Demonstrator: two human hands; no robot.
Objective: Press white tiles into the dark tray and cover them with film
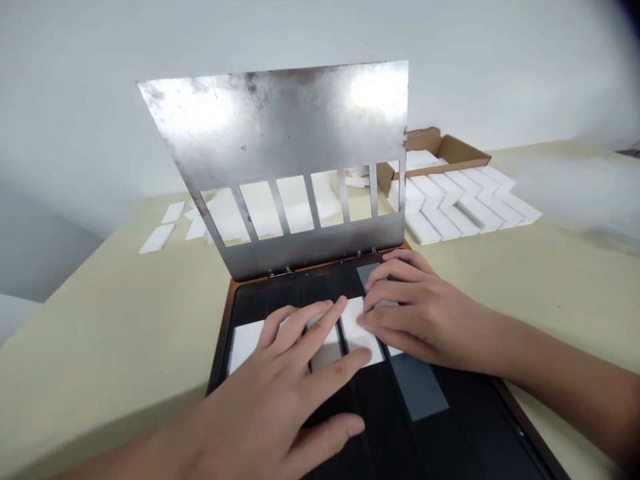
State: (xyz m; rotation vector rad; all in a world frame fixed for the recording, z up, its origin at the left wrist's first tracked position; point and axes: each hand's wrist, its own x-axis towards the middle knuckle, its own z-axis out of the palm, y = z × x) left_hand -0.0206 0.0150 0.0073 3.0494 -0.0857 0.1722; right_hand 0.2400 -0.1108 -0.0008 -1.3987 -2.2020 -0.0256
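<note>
Spread out flat, my left hand [290,387] lies over several white rectangular cards in a black tray [365,433]. Its fingertips reach the white card [354,333] in the middle. My right hand [423,313] rests with bent, parted fingers at the right edge of that card, over another white piece mostly hidden beneath it. A dark grey strip [420,388] runs under the right hand and shows on both sides of it. Hinged to the tray's back edge, a metal plate [295,133] with rectangular cutouts stands raised.
Behind the raised plate at the right are a cardboard box [467,152] holding white pieces and rows of white stacks [465,203]. Loose white cards [157,238] lie at the back left of the pale yellow-green table [130,313]. A wall rises behind.
</note>
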